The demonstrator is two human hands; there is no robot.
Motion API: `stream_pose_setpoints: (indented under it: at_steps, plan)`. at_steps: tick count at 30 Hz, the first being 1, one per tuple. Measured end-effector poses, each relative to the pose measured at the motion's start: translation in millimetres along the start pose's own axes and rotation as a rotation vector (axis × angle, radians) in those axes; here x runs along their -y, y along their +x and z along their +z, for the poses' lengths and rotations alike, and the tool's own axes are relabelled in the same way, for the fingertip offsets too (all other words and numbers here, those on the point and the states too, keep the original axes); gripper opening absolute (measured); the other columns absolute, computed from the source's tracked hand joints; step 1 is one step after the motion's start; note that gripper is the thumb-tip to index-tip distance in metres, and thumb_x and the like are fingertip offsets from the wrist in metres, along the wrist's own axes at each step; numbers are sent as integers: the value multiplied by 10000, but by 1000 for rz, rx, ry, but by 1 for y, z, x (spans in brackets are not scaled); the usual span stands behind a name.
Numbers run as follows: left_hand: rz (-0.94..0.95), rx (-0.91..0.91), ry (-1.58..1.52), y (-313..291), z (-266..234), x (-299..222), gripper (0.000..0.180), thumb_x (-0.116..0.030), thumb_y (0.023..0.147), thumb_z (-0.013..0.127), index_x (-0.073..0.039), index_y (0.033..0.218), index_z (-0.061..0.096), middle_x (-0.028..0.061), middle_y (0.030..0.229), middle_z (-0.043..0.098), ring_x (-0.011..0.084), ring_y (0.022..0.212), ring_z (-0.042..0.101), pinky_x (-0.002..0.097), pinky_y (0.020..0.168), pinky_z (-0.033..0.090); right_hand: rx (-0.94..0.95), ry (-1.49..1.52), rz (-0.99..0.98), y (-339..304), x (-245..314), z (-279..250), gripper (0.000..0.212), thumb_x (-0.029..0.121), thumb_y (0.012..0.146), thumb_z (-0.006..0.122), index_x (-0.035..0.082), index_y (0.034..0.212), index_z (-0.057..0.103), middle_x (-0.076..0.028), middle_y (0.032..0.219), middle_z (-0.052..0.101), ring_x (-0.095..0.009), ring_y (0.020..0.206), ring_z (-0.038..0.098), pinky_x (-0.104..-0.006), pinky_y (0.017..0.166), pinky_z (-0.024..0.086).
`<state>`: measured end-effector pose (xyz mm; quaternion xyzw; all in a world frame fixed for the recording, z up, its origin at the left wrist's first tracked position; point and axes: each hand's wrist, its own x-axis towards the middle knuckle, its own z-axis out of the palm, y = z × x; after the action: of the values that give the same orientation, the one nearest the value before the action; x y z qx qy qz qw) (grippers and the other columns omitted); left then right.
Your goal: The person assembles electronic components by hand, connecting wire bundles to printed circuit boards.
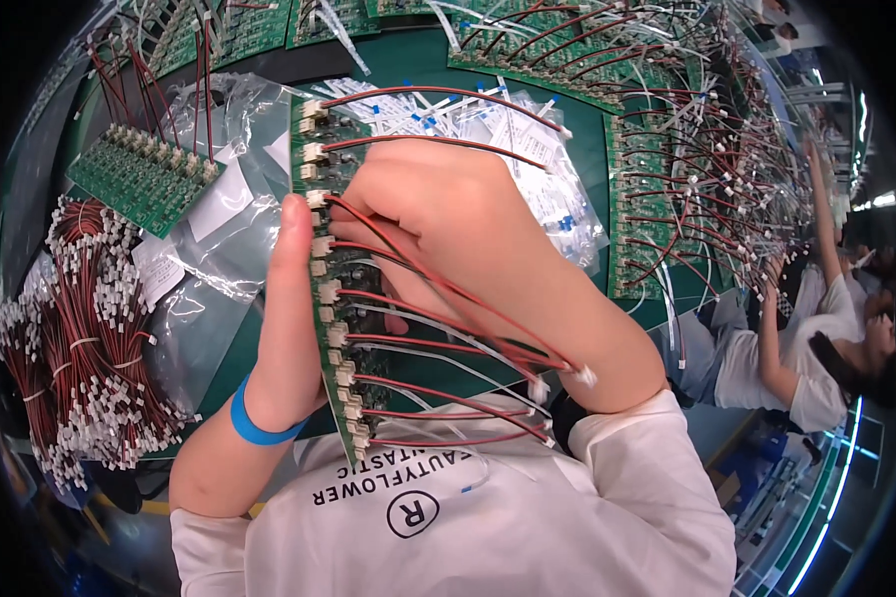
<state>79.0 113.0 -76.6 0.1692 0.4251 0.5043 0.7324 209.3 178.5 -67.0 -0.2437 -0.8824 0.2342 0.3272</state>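
My left hand (294, 274) grips a long green circuit board panel (327, 318), its thumb along the edge with the white connectors. The panel stands nearly edge-on in front of my chest. Red-and-black wire leads (438, 341) and white flat cables run from it to the right. My right hand (433, 199) is closed at the panel's component side, below the upper two leads. What its fingertips pinch, if anything, is hidden behind the hand and wires. Two leads pass across my right wrist, ending in white plugs (584, 377).
Bundled leads (95, 348) lie at the left, below another wired board (144, 177) on clear plastic bags (204, 289). White flat cables with blue ends (528, 149) are heaped beyond my hands. Wired panels (657, 199) line the right and far sides. A co-worker (782, 358) sits at the right.
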Motion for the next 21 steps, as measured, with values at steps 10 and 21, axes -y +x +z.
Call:
stream_pose_setpoints:
  at_steps: [10,21]
  plan:
    - [136,0,-354,1,-19,-26,638,-546,834,303,-17,1143,479,201,1042,555,303,847,573,443,671,504,85,-206,672,-9,-50,-65,274,196,692,666,11,893,646,-156,792,636,-270,704,622,-345,666,488]
    - [386,-2,-459,-3,-31,-22,548,-470,848,326,-21,1119,485,179,1084,534,290,887,542,437,704,480,123,-601,506,4,-50,-1,384,366,656,706,25,822,649,-129,890,550,-289,953,464,-398,822,373]
